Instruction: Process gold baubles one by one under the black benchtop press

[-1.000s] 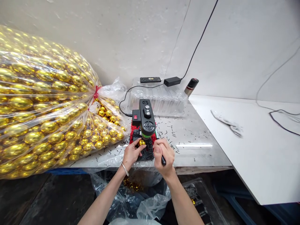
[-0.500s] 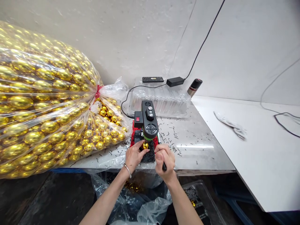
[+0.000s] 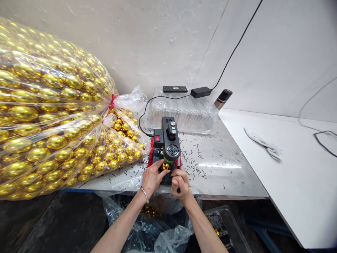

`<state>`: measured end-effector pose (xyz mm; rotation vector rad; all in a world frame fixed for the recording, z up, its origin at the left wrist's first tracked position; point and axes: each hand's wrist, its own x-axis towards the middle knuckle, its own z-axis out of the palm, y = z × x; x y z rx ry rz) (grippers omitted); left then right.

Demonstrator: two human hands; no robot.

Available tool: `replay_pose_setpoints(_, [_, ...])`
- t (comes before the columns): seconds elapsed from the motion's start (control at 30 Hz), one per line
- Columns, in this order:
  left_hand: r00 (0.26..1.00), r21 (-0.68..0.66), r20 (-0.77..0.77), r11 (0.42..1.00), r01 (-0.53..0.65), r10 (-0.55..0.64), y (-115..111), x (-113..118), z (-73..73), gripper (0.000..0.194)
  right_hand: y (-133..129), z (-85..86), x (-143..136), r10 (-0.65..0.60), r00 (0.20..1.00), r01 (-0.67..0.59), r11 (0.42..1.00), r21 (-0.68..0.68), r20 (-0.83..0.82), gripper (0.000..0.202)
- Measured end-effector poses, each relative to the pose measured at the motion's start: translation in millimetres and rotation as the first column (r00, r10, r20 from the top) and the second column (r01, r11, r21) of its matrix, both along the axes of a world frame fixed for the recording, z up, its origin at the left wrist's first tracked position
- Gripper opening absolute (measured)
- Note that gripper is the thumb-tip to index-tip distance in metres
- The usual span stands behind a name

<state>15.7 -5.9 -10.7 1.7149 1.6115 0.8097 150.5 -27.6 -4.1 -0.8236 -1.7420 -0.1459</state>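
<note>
A shiny gold ball (image 3: 165, 166) sits under the round head of a small black press-like machine (image 3: 171, 138). My left hand (image 3: 153, 177) pinches the ball between thumb and fingers. My right hand (image 3: 181, 182) is wrapped round the black grip of a lever (image 3: 179, 190) at the machine's right side, close to the ball. Much of the grip is hidden inside the fist. Beneath the machine lies a base covered in small black bits, with a red mat (image 3: 150, 154) showing at its edges.
A huge clear bag of gold balls (image 3: 55, 142) fills the left. Behind the machine are a clear plastic tray (image 3: 181, 116), a power adapter (image 3: 201, 92) and a tumbler (image 3: 223, 99). Gloves (image 3: 263, 142) lie right. Black scraps litter the metal tabletop (image 3: 223, 168). Plastic sheeting (image 3: 171, 239) hangs below.
My right hand has moved left, nearer the ball, with the lever grip in its fist. My left hand still holds the ball under the head. The whole view has shifted slightly.
</note>
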Motion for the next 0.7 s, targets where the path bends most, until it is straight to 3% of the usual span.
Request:
replay_pose_setpoints(0.13, [1.0, 0.014, -0.021, 1.0, 0.015, -0.015, 0.3, 0.4, -0.6, 0.03, -2.7, 14.2, -0.6, 0.011, 0.998, -0.012, 1.0, -0.023, -0.066, 0.028])
replay_pose_setpoints(0.3, [0.997, 0.025, 0.079, 1.0, -0.019, 0.017, 0.1, 1.7, 3.2, 0.036, -8.2, 67.1, -1.8, 0.023, 0.987, -0.047, 0.987, -0.152, -0.156, 0.028])
replay_pose_setpoints(0.4, [0.976, 0.039, 0.214, 0.998, -0.053, 0.043, -18.8, -2.5, 5.7, 0.04, -9.5, 85.1, -1.7, 0.014, 0.984, -0.053, 0.976, -0.211, -0.18, 0.027])
replay_pose_setpoints(0.5, [0.958, 0.026, 0.275, 0.997, 0.076, -0.08, -59.4, -11.1, -5.2, 0.042, -10.0, 82.8, -1.7, 0.027, 0.987, -0.056, 0.982, -0.18, -0.159, 0.026])
replay_pose_setpoints(0.6, [0.934, -0.075, 0.261, 0.959, 0.272, -0.244, -103.6, -18.5, -32.3, 0.05, -10.1, 73.9, -2.4, 0.036, 0.988, -0.058, 0.988, -0.147, -0.15, 0.026])
replay_pose_setpoints(0.7, [0.934, -0.211, 0.209, 0.92, 0.331, -0.289, -123.8, -23.2, -50.3, 0.071, -9.7, 68.5, -3.0, 0.036, 0.985, -0.059, 0.989, -0.132, -0.166, 0.026])
